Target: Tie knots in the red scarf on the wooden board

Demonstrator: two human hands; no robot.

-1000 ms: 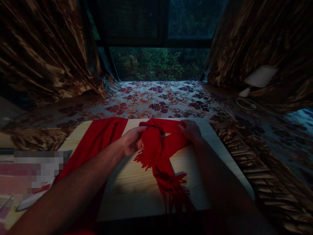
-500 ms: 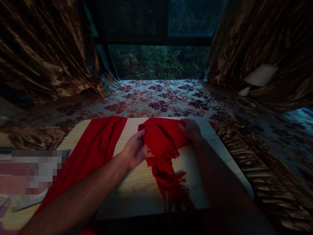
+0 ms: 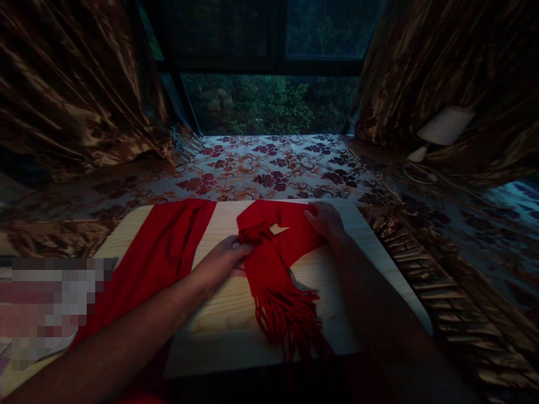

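Note:
A red scarf (image 3: 298, 224) with a fringed end lies looped on the light wooden table, with a small gap of bare wood inside the loop. My left hand (image 3: 231, 255) is closed on the left edge of the scarf's upper layer, thumb on top. From there the fringe (image 3: 288, 311) hangs down toward the near table edge, over the layer beneath. At the loop's right bend, my right hand (image 3: 326, 221) grips the cloth with bent fingers; the thumb's side is partly hidden.
Another wide red cloth strip (image 3: 168, 241) runs down the left of the table (image 3: 219, 303). A blurred-out item (image 3: 54, 308) lies at the left edge. Beyond are a floral-covered ledge (image 3: 273, 163), curtains (image 3: 84, 84) and a white lamp (image 3: 446, 126) with a cord.
My left hand has brought the fringed end across the loop and down, so its fringe now lies over the lower fringe. My right hand has stayed at the right bend.

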